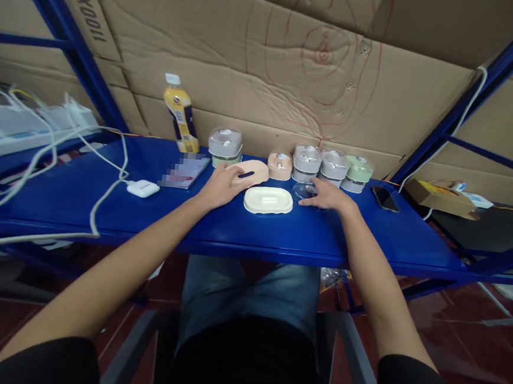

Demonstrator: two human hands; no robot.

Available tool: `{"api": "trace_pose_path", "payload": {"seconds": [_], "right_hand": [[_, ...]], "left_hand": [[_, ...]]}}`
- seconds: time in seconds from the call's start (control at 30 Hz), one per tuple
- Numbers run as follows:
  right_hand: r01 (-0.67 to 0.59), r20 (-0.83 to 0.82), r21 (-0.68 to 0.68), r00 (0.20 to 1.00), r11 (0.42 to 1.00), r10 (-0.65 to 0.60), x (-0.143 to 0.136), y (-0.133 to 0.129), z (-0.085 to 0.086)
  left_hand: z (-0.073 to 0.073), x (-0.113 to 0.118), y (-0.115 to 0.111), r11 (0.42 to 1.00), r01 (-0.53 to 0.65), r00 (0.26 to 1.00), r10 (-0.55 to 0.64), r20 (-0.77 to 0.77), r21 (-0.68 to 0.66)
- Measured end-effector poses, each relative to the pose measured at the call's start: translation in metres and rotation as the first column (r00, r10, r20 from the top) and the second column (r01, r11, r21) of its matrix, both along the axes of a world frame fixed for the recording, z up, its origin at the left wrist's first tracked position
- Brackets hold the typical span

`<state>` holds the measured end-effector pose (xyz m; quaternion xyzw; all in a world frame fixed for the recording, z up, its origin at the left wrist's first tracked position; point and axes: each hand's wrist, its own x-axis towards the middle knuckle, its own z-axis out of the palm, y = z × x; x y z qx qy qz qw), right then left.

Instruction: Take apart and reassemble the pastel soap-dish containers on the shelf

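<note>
My left hand (225, 187) grips a pale pink oval piece with a dark slot (260, 171) by its near left edge, fingers on top. Just in front of it, a cream oval tray (268, 200) with a raised bar in its middle lies on the blue table. To the right, my right hand (329, 195) has thumb and fingers around a clear plastic cover (301, 191) low on the table. Behind my hands stand a pink container (280, 167) and grey ones (307, 160), all with clear domed tops.
A green container (358, 169) stands far right, a stacked one (225, 145) left. Also on the blue table (253, 239) are a yellow bottle (181, 115), a tablet-like screen (189, 172), a white earbud case (143, 188) with a cable nearby, and a phone (385, 198). Cardboard (206, 46) walls the back.
</note>
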<state>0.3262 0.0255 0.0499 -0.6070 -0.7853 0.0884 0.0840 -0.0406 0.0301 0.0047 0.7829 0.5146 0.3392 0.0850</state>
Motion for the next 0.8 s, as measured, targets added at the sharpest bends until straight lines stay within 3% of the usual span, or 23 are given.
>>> {"api": "trace_pose_path", "payload": {"seconds": [0.13,0.27,0.4,0.53,0.63,0.8], "right_hand": [[0.014,-0.127,0.107,0.992,0.994,0.000,0.001,0.000,0.001],[-0.006,-0.322,0.279,0.941,0.960,0.099,0.000,-0.002,0.004],[-0.209,-0.450,0.343,0.819,0.916,0.355,-0.015,-0.009,0.007],[-0.438,-0.382,0.333,0.746,0.835,0.545,-0.042,-0.016,0.007],[-0.513,-0.313,0.312,0.739,0.799,0.597,-0.059,-0.017,0.004],[-0.530,-0.255,0.258,0.769,0.807,0.587,-0.069,-0.008,0.002]], "left_hand": [[0.006,0.010,-0.016,0.964,0.226,0.972,-0.232,0.033,0.137],[0.007,0.023,-0.030,0.923,0.372,0.928,-0.373,-0.008,0.101],[0.002,0.030,-0.033,0.934,0.355,0.935,-0.356,0.009,0.039],[0.000,0.035,-0.033,0.944,0.331,0.942,-0.331,0.054,0.003],[0.003,0.039,-0.034,0.946,0.322,0.942,-0.317,0.114,-0.032],[0.005,0.042,-0.034,0.951,0.300,0.945,-0.285,0.158,-0.080]]}}
